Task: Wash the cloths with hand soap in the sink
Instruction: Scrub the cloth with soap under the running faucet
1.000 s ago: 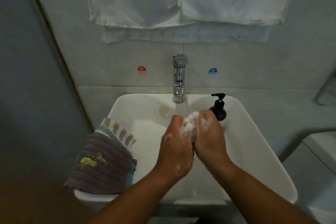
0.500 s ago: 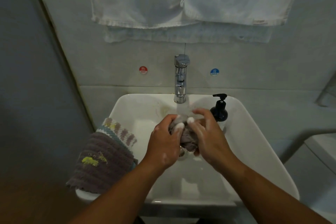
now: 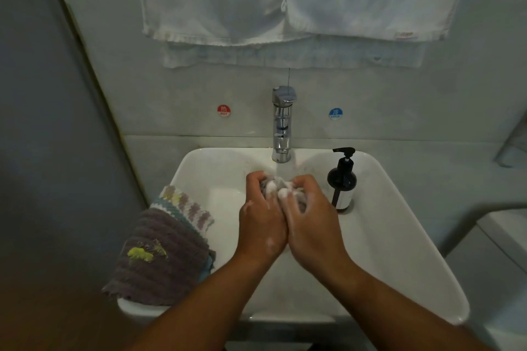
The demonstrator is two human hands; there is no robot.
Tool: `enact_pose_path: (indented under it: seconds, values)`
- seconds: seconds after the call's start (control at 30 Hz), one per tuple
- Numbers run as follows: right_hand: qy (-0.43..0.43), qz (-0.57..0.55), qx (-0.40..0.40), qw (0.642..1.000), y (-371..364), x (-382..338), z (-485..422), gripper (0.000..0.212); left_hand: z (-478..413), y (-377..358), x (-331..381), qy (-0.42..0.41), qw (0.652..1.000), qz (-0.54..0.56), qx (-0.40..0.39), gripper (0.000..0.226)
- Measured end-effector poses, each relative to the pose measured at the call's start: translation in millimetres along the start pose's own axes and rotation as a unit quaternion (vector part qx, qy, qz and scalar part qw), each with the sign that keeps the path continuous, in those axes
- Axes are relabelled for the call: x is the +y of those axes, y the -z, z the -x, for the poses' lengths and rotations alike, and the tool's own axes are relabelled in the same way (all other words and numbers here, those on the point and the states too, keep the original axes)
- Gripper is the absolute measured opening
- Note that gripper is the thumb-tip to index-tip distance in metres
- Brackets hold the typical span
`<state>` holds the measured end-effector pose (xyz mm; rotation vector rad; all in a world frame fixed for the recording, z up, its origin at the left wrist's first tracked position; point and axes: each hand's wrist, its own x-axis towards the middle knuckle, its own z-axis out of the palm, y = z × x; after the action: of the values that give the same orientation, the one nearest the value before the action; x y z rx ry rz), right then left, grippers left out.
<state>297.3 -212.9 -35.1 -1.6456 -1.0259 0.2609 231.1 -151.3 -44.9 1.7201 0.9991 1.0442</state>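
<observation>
Over the white sink [image 3: 399,236], below the chrome tap [image 3: 282,125], the left hand [image 3: 261,225] and right hand [image 3: 312,222] press together, fingers curled tight around a sudsy grey cloth [image 3: 278,188]. Ribbed cloths [image 3: 162,251] drape the sink's left rim; a dark soap bottle [image 3: 342,179] stands near its back right corner.

A single head-worn wide-angle view looks forward and steeply down from close above the near edge of the sink [image 3: 399,208], facing the wall with the tap [image 3: 282,122] at the far edge, forearms entering from below
</observation>
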Motion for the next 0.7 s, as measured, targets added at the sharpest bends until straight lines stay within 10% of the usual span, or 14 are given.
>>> enact_pose_path:
  seconds: [0.53, 0.7]
  values:
    - [-0.059, 0.004, 0.067, 0.996, 12, 8, -27, 0.017, 19, -4, 18, 0.001, 0.997, 0.027, -0.077, 0.009]
    - [-0.053, 0.042, -0.066, 0.995, 0, -3, 9, 0.014, -10, 5, 0, 0.043, 0.999, -0.003, -0.015, 0.013]
